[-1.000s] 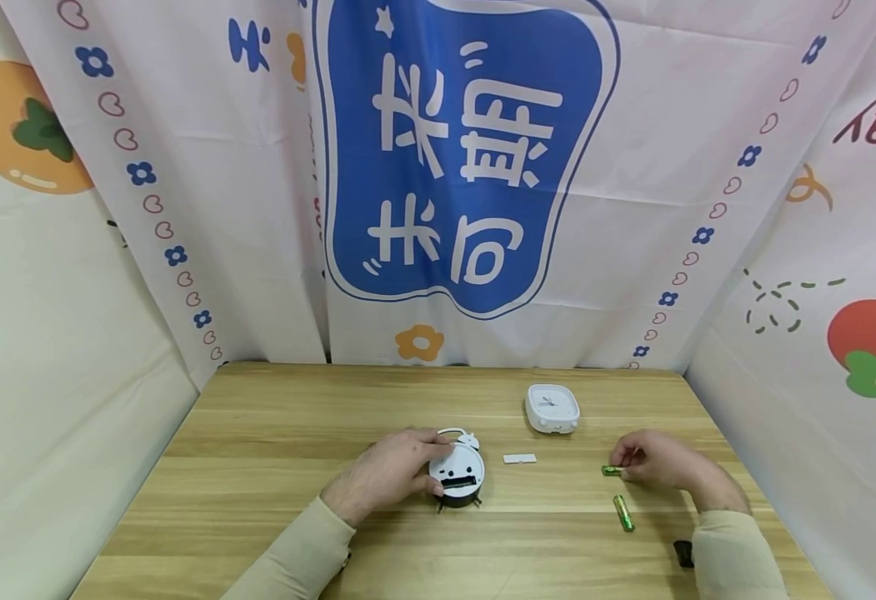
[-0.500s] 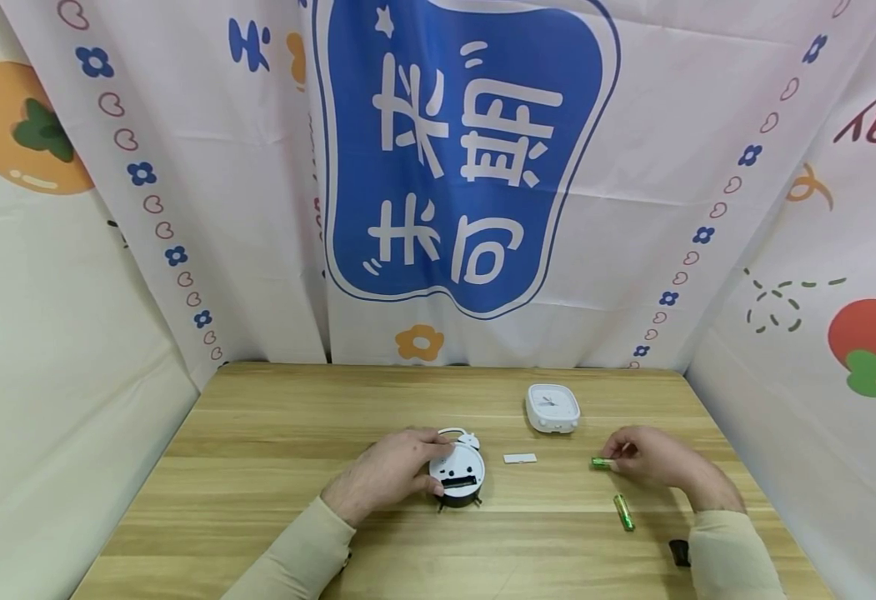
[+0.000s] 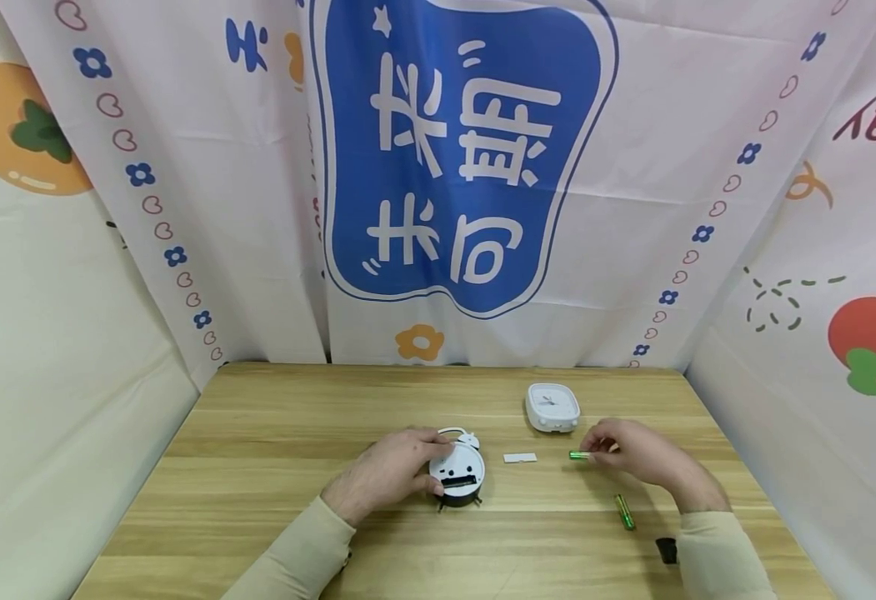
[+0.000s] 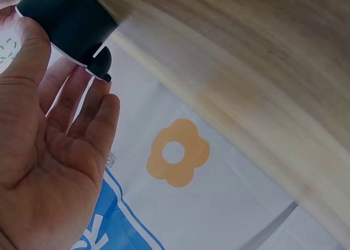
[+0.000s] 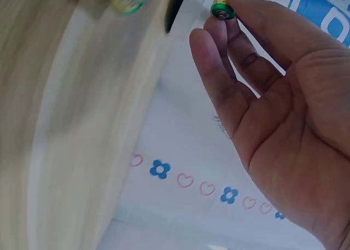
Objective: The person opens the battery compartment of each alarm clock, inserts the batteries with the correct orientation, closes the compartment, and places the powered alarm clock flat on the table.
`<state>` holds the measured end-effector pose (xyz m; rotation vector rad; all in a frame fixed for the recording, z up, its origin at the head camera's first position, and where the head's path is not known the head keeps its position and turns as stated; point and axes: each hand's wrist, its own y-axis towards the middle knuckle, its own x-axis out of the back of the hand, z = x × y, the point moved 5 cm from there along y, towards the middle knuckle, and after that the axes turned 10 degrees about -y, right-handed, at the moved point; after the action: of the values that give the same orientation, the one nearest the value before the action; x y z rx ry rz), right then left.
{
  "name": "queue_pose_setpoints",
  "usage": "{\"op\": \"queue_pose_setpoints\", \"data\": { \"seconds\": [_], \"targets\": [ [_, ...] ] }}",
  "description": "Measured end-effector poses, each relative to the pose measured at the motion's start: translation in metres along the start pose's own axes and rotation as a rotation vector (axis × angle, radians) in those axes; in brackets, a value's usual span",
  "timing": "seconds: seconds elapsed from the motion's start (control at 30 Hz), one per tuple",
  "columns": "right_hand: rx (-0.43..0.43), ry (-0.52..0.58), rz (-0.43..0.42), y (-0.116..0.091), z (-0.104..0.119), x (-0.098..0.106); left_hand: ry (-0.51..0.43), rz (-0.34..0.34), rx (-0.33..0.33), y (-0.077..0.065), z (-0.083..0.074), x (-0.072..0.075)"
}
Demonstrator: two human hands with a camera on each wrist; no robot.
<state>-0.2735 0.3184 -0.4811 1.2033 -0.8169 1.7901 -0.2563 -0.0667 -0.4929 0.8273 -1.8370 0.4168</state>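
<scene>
A round alarm clock (image 3: 458, 468) with a white back, dark rim and small feet lies back up on the table, its long battery slot bare. My left hand (image 3: 396, 467) grips it by its left side, thumb near the slot and fingers at the top. In the left wrist view the clock's dark casing (image 4: 68, 20) sits between thumb and fingers. My right hand (image 3: 633, 454) pinches a green and gold battery (image 3: 579, 455) between thumb and fingertips, to the right of the clock. In the right wrist view the battery's end (image 5: 222, 10) points out from the fingers.
A white battery cover (image 3: 520, 458) lies between the clock and my right hand. Behind it is a white square clock (image 3: 553, 407), face up. A second battery (image 3: 624, 512) lies on the wooden table (image 3: 295, 400) near my right forearm. Printed cloth hangs around the table.
My right hand has moved left and slightly away from me with the battery, nearer the battery cover. My left hand and the alarm clock have stayed put.
</scene>
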Motion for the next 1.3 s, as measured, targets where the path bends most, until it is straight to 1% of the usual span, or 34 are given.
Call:
{"op": "queue_pose_setpoints", "data": {
  "seconds": [0.2,0.43,0.73,0.97,1.3],
  "targets": [
    [0.059,-0.02,-0.039,0.004,0.017,0.001,-0.001,-0.002,-0.003,-0.001,-0.002,0.002],
    [0.116,-0.003,-0.074,0.007,0.036,0.004,0.001,-0.003,-0.008,0.0,-0.002,0.002],
    [0.124,-0.044,-0.121,0.015,0.057,0.007,0.006,0.009,0.014,0.001,-0.001,0.0],
    [0.147,-0.037,-0.122,0.022,0.07,0.004,0.013,0.007,0.015,0.001,-0.001,0.0],
    [0.183,-0.068,-0.131,0.032,0.094,-0.003,0.01,0.014,0.02,0.001,-0.001,0.0]
  ]
}}
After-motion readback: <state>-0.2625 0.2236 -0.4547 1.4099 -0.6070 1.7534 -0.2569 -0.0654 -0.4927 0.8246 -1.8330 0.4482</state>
